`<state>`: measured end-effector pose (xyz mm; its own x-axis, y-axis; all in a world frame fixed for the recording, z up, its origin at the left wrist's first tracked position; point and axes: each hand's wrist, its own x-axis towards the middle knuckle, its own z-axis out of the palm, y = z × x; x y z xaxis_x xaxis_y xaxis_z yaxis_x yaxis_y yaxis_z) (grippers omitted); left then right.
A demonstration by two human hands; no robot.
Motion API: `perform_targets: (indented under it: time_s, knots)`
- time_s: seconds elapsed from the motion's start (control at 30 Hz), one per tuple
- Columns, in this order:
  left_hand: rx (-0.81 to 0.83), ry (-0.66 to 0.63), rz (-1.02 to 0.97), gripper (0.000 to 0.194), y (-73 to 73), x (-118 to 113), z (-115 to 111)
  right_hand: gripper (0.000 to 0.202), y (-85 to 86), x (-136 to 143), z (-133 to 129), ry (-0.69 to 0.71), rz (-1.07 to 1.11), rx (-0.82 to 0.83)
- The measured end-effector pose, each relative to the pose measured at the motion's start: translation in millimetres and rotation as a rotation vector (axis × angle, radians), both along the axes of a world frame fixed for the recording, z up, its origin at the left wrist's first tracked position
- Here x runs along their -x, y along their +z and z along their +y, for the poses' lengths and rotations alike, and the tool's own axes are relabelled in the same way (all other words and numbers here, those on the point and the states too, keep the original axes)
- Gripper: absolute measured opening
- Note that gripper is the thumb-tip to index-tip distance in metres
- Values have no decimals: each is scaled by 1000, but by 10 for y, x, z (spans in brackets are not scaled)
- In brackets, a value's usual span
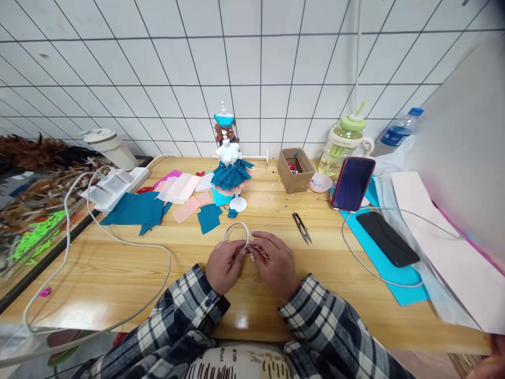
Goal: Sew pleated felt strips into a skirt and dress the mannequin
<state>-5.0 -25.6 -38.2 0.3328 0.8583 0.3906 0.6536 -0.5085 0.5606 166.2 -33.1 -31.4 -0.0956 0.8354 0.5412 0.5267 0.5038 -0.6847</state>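
A thin white ring, which looks like a narrow roll of tape, rises from between my hands over the middle of the table. My left hand pinches its lower edge between thumb and fingers. Closed at the fingertips, my right hand meets the left at the ring's lower right side. A small pale bit shows under the fingertips; what exactly the right hand pinches is hidden. Beyond the hands, a small white dress form wears a teal and pink fringed skirt. Thread snips lie to the right of my hands.
Teal cloth pieces and pink pieces lie left of the form. A cardboard box, a pink dish, a drink jug and phones stand or lie rightward. A white cable crosses the left side from a power strip.
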Motion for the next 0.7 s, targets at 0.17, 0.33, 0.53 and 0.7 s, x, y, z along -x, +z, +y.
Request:
perform_targets:
  time_s: [0.17, 0.33, 0.53, 0.7]
  knots:
    - [71, 4, -72, 23, 79, 8, -27, 10, 32, 19, -8, 35, 2, 36]
    - [244, 39, -362, 27, -25, 23, -32, 16, 42, 80, -47, 104, -79, -6]
    - [51, 325, -559, 31, -104, 491, 249, 13, 27, -23, -53, 43, 150, 33]
    - [-79, 313, 67, 28, -121, 976, 546, 8, -29, -6, -34, 88, 211, 116]
